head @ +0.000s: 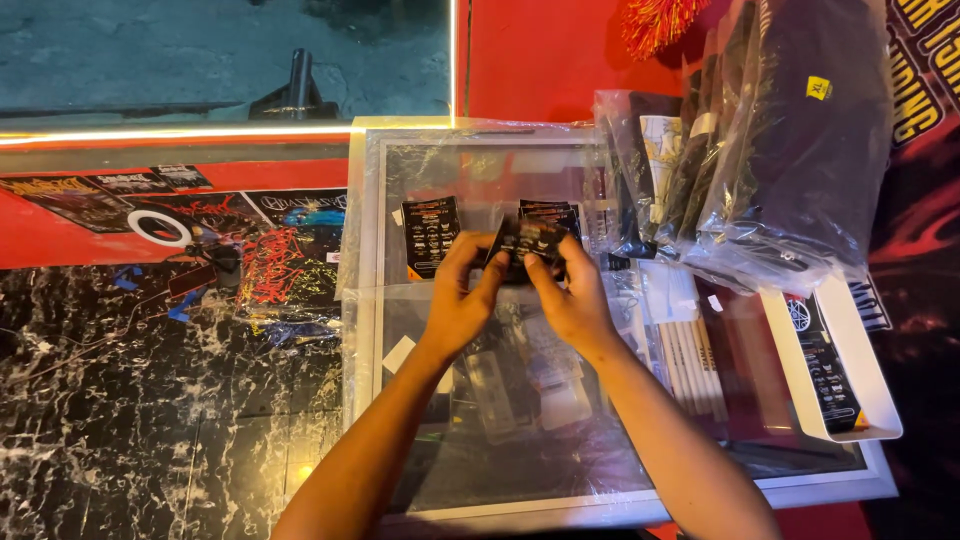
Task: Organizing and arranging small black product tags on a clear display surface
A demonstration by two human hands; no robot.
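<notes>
Plastic-wrapped frame (400,150) lies under both hands; left hand (458,300) and right hand (572,300) pinch dark cards (525,240); black marbled floor (120,400) left of them.

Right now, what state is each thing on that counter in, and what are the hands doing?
Left hand: gripping the small dark card.
Right hand: gripping the same card's other side.
Small dark card: held up between both hands.
Second dark card: lying flat, untouched.
Plastic-wrapped frame: lying flat, still wrapped.
Bagged dark clothes: sealed, stacked leaning.
White tray: open, holding a dark strip.
</notes>
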